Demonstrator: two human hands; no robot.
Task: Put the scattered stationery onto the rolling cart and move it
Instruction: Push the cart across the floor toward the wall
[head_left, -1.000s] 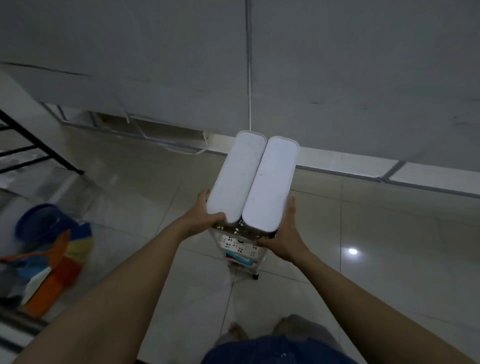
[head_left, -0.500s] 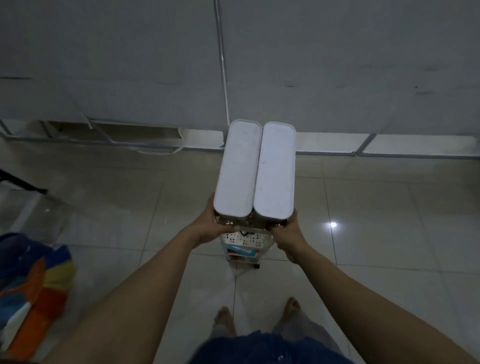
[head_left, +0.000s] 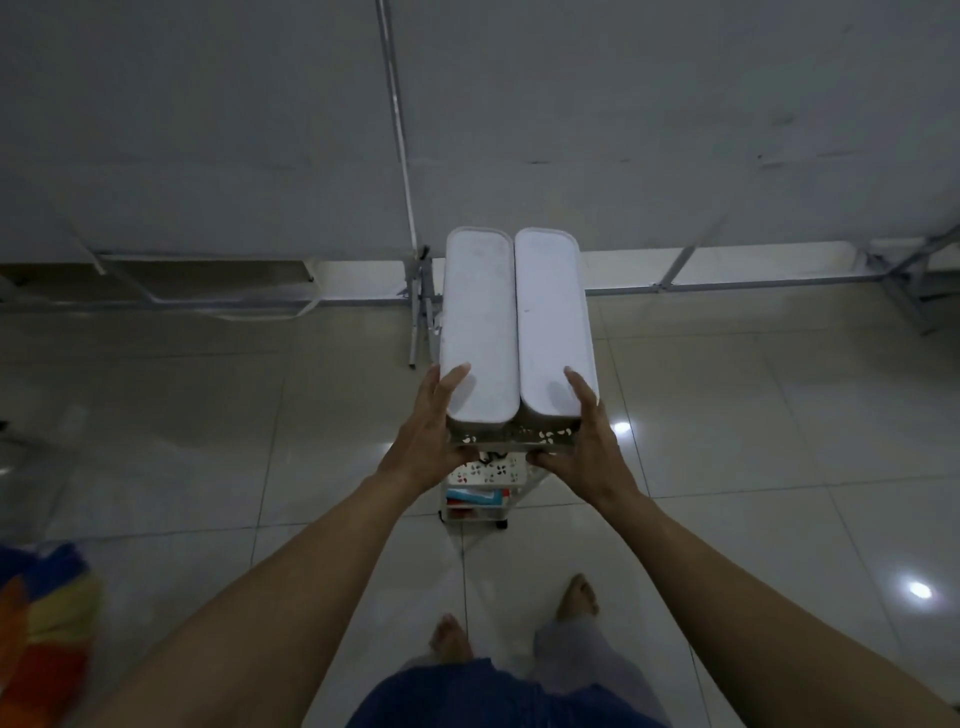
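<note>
A narrow white rolling cart (head_left: 485, 470) stands on the tiled floor in front of me, its perforated tiers seen from above. Two long white lidded boxes (head_left: 480, 322) (head_left: 553, 322) lie side by side on its top tier. My left hand (head_left: 428, 436) grips the cart's near left corner, thumb resting on the left box. My right hand (head_left: 584, 441) grips the near right corner, thumb on the right box. Red and blue items (head_left: 475, 499) show on a lower shelf; most of the cart's contents are hidden by the boxes.
A grey wall with a metal pole (head_left: 397, 130) rises just beyond the cart, with folding metal legs (head_left: 421, 312) at its foot. Metal frame bars (head_left: 904, 280) lie at the right. A colourful bundle (head_left: 41, 623) sits at the lower left. My bare feet (head_left: 579, 597) stand behind the cart.
The cart has rolled toward the wall and turned square to me. The view swung right, pushing the colourful bundle to the left edge. My thumbs now lie on the box lids.
</note>
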